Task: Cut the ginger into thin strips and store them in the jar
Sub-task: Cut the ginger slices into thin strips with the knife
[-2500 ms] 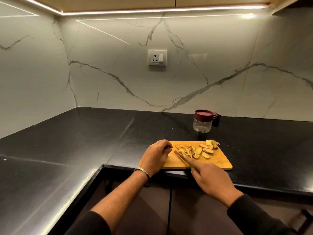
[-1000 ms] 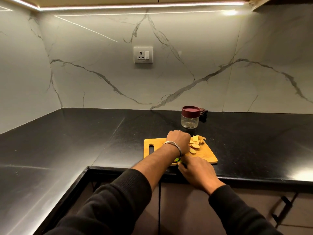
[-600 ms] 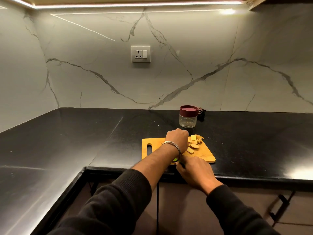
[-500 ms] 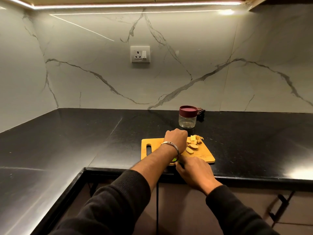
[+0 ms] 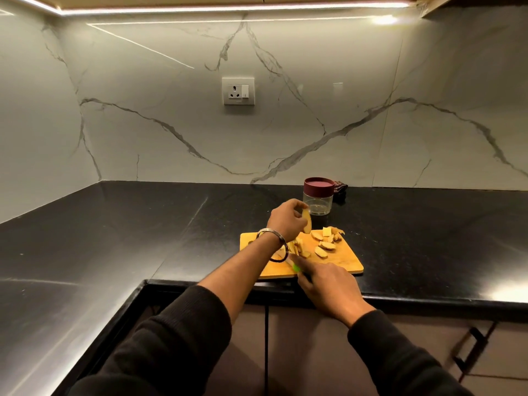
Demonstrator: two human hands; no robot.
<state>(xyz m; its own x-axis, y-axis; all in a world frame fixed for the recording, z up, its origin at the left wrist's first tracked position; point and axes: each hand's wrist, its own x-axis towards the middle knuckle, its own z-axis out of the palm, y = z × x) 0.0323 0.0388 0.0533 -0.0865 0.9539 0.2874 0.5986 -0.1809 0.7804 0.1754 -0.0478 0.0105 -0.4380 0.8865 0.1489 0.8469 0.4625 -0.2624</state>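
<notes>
A home kitchen: an L-shaped black stone worktop (image 5: 143, 224) runs into a corner under marble-look wall panels (image 5: 314, 110), lit by a strip light (image 5: 228, 8) beneath a cupboard. A wall socket (image 5: 238, 91) sits above; cabinet doors (image 5: 314, 352) with a bar handle (image 5: 471, 350) stand below.

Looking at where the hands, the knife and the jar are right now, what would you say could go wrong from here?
1. The left hand pinches a ginger slice above the cutting board; it might drop onto the black counter.
2. The right hand grips a green-handled knife close beneath the left wrist, so a nick seems possible.
3. The jar has its maroon lid on, so nothing can be stored yet.
</notes>
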